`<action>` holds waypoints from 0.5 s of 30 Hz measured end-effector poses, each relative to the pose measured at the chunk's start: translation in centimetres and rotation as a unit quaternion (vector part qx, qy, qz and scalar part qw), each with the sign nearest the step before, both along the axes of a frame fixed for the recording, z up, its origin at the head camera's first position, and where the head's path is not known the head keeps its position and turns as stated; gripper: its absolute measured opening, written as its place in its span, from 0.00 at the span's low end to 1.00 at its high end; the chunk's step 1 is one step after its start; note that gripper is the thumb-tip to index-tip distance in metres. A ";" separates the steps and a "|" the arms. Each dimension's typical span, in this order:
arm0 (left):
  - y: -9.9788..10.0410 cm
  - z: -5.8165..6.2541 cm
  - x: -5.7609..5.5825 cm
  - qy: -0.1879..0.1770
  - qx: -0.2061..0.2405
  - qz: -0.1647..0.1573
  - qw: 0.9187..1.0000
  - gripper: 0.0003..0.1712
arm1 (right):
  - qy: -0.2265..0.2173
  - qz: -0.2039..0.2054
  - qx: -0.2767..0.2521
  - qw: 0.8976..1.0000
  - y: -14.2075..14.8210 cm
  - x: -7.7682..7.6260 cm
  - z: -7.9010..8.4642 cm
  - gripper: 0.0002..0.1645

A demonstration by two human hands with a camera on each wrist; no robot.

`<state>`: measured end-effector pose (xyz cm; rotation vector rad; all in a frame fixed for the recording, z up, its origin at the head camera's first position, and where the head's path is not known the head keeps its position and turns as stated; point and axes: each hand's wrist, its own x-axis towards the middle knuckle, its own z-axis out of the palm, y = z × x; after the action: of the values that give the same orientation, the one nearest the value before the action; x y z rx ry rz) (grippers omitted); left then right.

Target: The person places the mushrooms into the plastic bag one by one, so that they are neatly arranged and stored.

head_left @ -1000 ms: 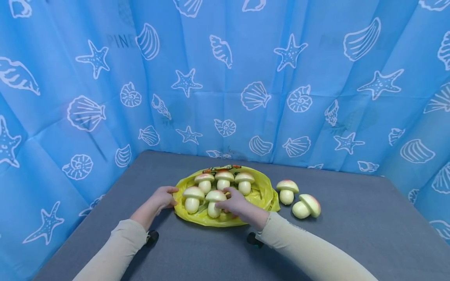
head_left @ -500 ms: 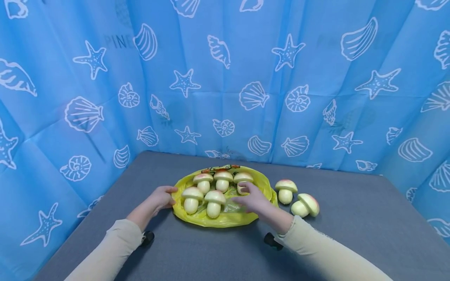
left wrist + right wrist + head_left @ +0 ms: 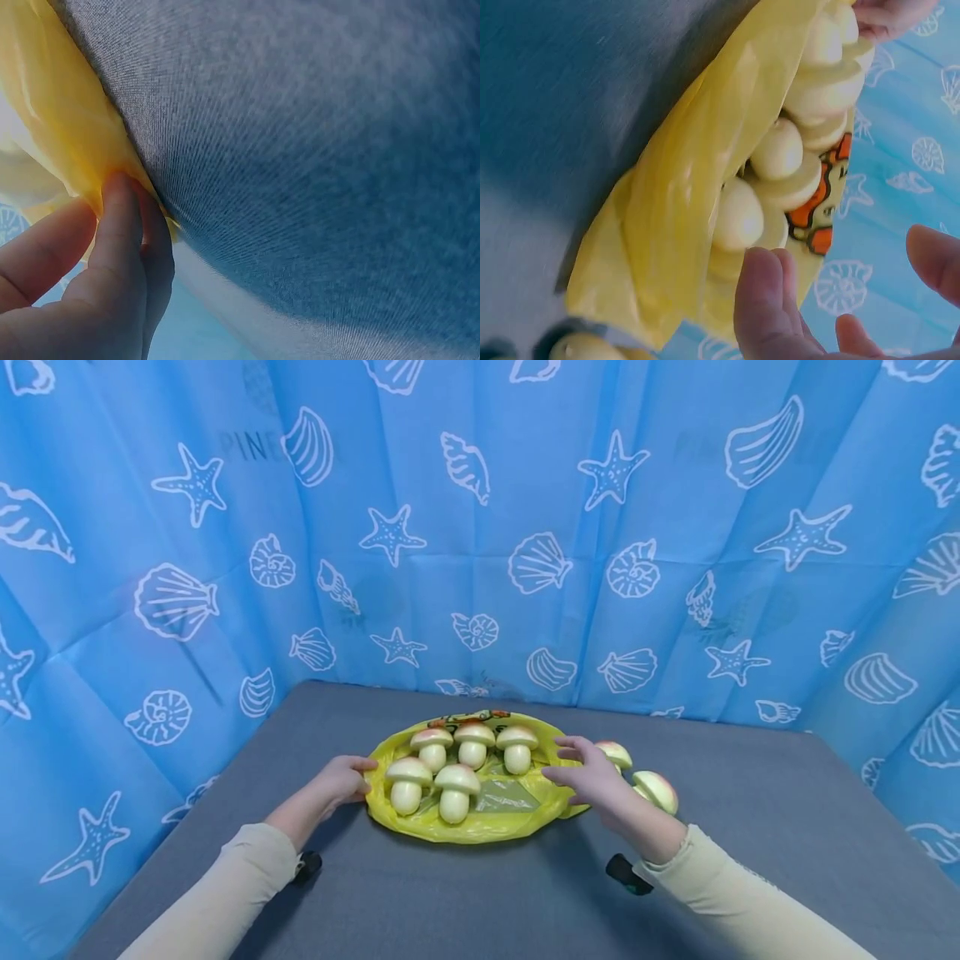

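A yellow plastic bag [image 3: 495, 831] lies spread with its mouth wide, printed in orange and black at the back. Several toy-like mushrooms [image 3: 454, 793], pale with pink-tinged caps, stand inside, mostly toward its left. My left hand [image 3: 341, 781] pinches the bag's left rim between thumb and fingers, seen closely in the left wrist view. At the bag's right edge, my right hand [image 3: 600, 781] hovers with fingers spread and holds nothing. Just beyond it are two more mushrooms outside the bag: one upright mushroom [image 3: 617, 753], partly hidden by the hand, and one tipped mushroom [image 3: 657, 791].
A grey cloth-covered table [image 3: 450, 910] carries everything. Behind and to the sides hangs a blue curtain [image 3: 480, 527] with white shells and starfish. Dark wrist-worn devices show below the left sleeve [image 3: 247, 868] and the right sleeve [image 3: 720, 868].
My right hand has left the front mushroom in the bag and moved right, over the bag's right edge. My left hand stays on the left rim.
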<state>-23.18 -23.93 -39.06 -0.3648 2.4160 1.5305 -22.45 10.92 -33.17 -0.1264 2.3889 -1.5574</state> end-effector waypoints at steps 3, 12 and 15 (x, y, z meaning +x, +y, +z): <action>0.0 0.1 0.1 0.004 -0.002 -0.005 1.000 0.28 | 0.003 -0.004 0.007 1.000 1.0 0.0 0.3 0.36; -0.1 0.2 0.1 0.000 -0.001 -0.008 1.000 0.29 | 0.005 -0.026 0.039 0.999 3.4 0.1 0.8 0.37; -0.1 0.1 0.0 -0.003 -0.003 -0.009 1.000 0.28 | 0.009 -0.022 0.042 0.999 4.2 0.1 0.8 0.37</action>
<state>-23.14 -24.05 -38.92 -0.3480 2.4122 1.5129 -22.32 15.12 -32.38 -0.0717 2.4819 -1.4772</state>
